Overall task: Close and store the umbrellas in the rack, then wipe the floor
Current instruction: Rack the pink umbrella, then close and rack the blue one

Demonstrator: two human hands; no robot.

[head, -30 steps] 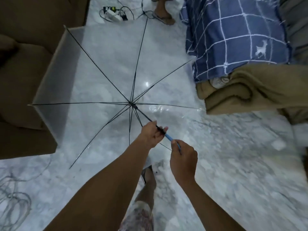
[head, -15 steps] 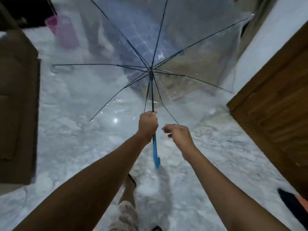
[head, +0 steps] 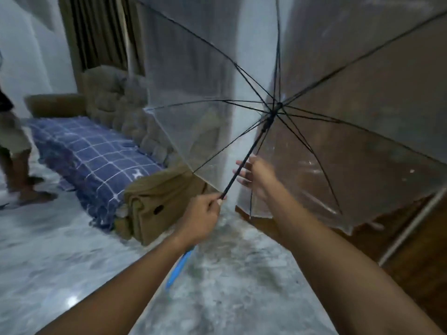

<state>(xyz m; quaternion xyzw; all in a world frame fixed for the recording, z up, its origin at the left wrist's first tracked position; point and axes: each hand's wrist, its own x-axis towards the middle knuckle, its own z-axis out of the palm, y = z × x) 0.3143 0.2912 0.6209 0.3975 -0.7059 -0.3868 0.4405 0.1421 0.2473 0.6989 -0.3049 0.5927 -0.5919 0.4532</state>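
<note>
A clear umbrella with black ribs is spread open, tilted up and to the right in front of me. My left hand is closed around the dark shaft just above the blue handle, which sticks out below my wrist. My right hand is further up the shaft with its fingers spread apart, beside the shaft and not gripping it. No umbrella rack is in view.
A brown sofa with a blue checked blanket stands at the left. A person's legs are at the far left. Brown wooden panels stand at the right behind the canopy. The marble floor lies below.
The umbrella has swung up and to the right as my view turned toward the sofa. My right hand has moved up the shaft and its fingers have spread.
</note>
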